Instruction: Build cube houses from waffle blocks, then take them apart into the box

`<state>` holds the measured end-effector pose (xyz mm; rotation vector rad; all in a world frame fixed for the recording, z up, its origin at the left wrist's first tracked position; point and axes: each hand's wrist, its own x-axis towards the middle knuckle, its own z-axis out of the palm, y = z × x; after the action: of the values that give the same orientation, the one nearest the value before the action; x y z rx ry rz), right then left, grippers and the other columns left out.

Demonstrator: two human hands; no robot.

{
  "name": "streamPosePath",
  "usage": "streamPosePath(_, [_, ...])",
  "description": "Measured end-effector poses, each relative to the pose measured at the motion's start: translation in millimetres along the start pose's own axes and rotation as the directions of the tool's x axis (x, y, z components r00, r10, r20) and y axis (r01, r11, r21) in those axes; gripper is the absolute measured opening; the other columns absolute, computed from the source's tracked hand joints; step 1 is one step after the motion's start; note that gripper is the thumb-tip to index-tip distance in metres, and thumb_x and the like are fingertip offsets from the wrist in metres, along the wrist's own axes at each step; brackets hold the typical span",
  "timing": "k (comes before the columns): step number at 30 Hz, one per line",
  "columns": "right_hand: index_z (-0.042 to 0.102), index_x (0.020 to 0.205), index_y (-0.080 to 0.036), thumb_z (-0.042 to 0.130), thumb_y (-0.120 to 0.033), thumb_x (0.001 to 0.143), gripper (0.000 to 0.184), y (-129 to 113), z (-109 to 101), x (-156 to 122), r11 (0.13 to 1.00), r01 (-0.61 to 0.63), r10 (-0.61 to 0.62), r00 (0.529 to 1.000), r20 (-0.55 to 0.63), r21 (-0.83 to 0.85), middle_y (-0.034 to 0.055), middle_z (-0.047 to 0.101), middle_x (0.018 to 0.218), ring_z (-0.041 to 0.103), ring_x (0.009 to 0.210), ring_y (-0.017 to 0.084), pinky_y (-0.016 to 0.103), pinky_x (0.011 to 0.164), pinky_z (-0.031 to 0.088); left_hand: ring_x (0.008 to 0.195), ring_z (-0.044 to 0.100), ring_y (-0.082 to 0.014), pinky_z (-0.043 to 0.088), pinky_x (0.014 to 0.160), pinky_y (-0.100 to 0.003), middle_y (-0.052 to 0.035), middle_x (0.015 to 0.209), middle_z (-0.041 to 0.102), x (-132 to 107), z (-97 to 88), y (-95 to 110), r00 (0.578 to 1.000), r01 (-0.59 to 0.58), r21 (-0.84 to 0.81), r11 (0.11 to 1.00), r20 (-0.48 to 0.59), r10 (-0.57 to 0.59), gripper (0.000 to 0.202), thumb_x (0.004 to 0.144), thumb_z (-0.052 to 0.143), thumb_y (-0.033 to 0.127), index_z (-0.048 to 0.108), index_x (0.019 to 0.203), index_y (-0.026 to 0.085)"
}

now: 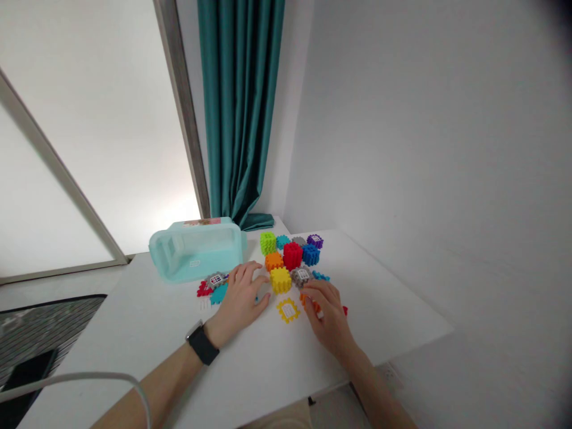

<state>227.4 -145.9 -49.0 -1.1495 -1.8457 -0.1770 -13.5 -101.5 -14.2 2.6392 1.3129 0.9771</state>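
My left hand, with a dark-banded watch at the wrist, is spread low over the white table, its fingers apart and holding nothing I can see. Just right of its fingertips sits a yellow toothed block cube. Teal toothed pieces lie partly under the left hand. The curled fingers of my right hand close around an orange toothed piece, mostly hidden. Between the hands a flat yellow toothed piece rests on the table. A grey toothed block stands just beyond the right fingers.
Orange, red, blue and green block cubes cluster at the back. A purple piece lies behind them. At the back left a pale teal plastic bin faces me. A cable crosses the lower left.
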Motion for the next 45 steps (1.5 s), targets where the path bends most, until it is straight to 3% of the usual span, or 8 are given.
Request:
streamPosePath(7, [0.064,0.105,-0.025,0.049,-0.013,0.092,0.023,-45.7,39.2,28.2,0.989,0.089,-0.099,0.992,0.081,0.12,0.0084,0.066,0.11,0.059,0.11,0.025,0.048,0.099,0.047,0.11,0.058,-0.0271,0.046,0.095,-0.045,-0.0072,0.114,0.064,-28.4,-43.4,-44.4,0.999,0.036,0.044,0.998,0.011,-0.037,0.02,0.088,0.056,0.023,0.065,0.105,0.025])
streamPosePath(11, [0.063,0.111,-0.024,0.05,-0.013,0.092,0.025,-69.3,65.4,42.4,0.975,0.102,-0.15,0.958,0.245,0.198,0.0093,0.066,0.114,0.06,0.111,0.026,0.048,0.099,0.048,0.104,0.06,-0.0265,0.05,0.09,-0.044,-0.0092,0.111,0.065,-50.9,-61.5,-82.8,0.995,0.098,0.07,0.993,-0.029,-0.096,0.019,0.092,0.051,0.025,0.066,0.102,0.022])
streamPosePath(18, [0.044,0.14,-0.021,0.057,-0.015,0.089,0.052,-85.6,121.3,67.3,0.967,0.04,-0.155,0.874,0.46,0.251,0.0128,0.06,0.127,0.054,0.123,0.028,0.045,0.101,0.049,0.11,0.06,-0.0254,0.051,0.097,-0.044,-0.0115,0.117,0.064,-81.8,-53.1,-123.5,0.983,0.167,-0.005,0.986,-0.077,-0.167,0.029,0.09,0.052,0.024,0.063,0.116,0.019])
streamPosePath(24, [0.05,0.134,-0.022,0.069,-0.031,0.085,0.054,-86.5,152.7,72.5,0.993,0.051,-0.103,0.829,0.55,0.108,0.0135,0.057,0.13,0.051,0.123,0.032,0.049,0.104,0.043,0.124,0.054,-0.0284,0.046,0.106,-0.048,-0.0143,0.134,0.058,-85.3,-40.6,-133.3,0.986,0.164,-0.019,0.986,-0.004,-0.164,0.047,0.088,0.059,0.03,0.053,0.134,0.019])
streamPosePath(27, [0.052,0.131,-0.024,0.068,-0.035,0.086,0.049,-85.1,156.3,66.3,0.995,0.031,-0.082,0.821,0.565,0.099,0.0124,0.055,0.131,0.05,0.124,0.032,0.05,0.105,0.041,0.12,0.056,-0.0285,0.047,0.104,-0.047,-0.0134,0.13,0.061,-85.9,-39.6,-134.6,0.988,0.152,-0.018,0.988,0.042,-0.152,0.046,0.087,0.061,0.031,0.054,0.132,0.02])
streamPosePath(31, [0.053,0.124,-0.021,0.063,-0.026,0.088,0.038,-79.9,152.7,57.5,0.983,-0.006,-0.099,0.821,0.562,0.182,0.0125,0.057,0.129,0.05,0.125,0.029,0.046,0.104,0.042,0.109,0.06,-0.0276,0.049,0.096,-0.045,-0.0107,0.114,0.065,-85.1,-39.9,-133.5,0.985,0.163,-0.017,0.986,0.063,-0.162,0.03,0.086,0.064,0.036,0.061,0.111,0.02])
streamPosePath(36, [0.055,0.115,-0.022,0.058,-0.014,0.087,0.029,-77.5,148.1,53.5,0.967,-0.001,-0.141,0.83,0.54,0.253,0.0109,0.059,0.129,0.051,0.125,0.026,0.045,0.106,0.041,0.106,0.06,-0.0266,0.048,0.092,-0.042,-0.0078,0.11,0.066,-84.6,-42.5,-132.0,0.979,0.169,0.003,0.986,0.111,-0.168,0.026,0.085,0.067,0.036,0.061,0.106,0.022])
streamPosePath(45, [0.057,0.102,-0.022,0.061,-0.011,0.088,0.018,-78.3,147.5,57.0,0.964,-0.015,-0.137,0.827,0.545,0.266,0.0097,0.064,0.125,0.052,0.127,0.026,0.046,0.104,0.04,0.105,0.06,-0.0279,0.048,0.091,-0.042,-0.0094,0.112,0.065,-82.1,-42.2,-125.0,0.986,0.149,-0.045,0.988,0.08,-0.145,0.047,0.079,0.075,0.048,0.058,0.113,0.021])
